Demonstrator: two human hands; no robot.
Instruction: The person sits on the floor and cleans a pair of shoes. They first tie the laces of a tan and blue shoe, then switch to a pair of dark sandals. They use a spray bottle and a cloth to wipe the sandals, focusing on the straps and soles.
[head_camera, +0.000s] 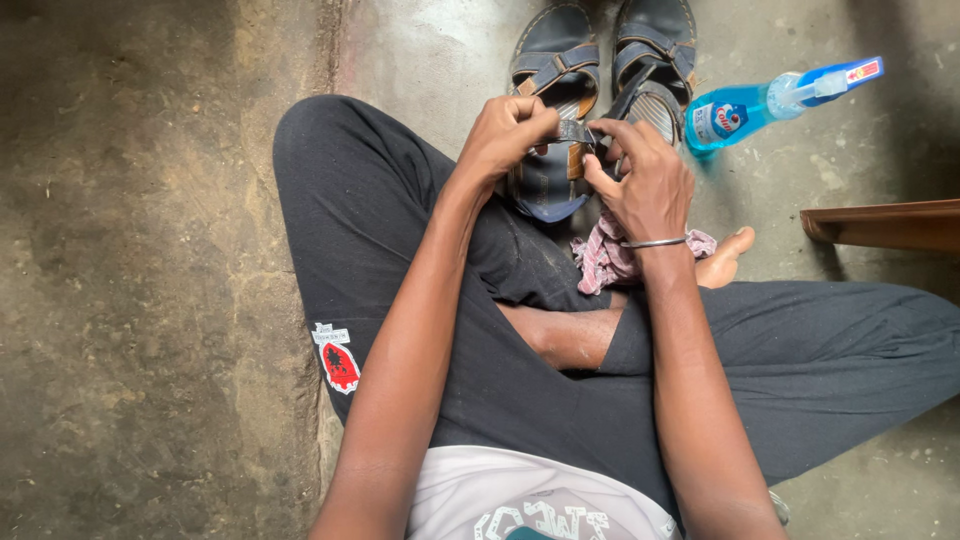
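Squarely between both hands (575, 150) — sandal (548, 182)

Left hand (508, 135) and right hand (645, 180) close together, fingers curled, forearms extended forward

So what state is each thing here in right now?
Left hand: closed on the strap.
Right hand: pinching the strap.
Strap: pulled up between both hands.
Held sandal: resting on the lap, tilted.
Other sandals: on the floor, side by side.
Spray bottle: lying on its side.
Cloth: crumpled on the leg.
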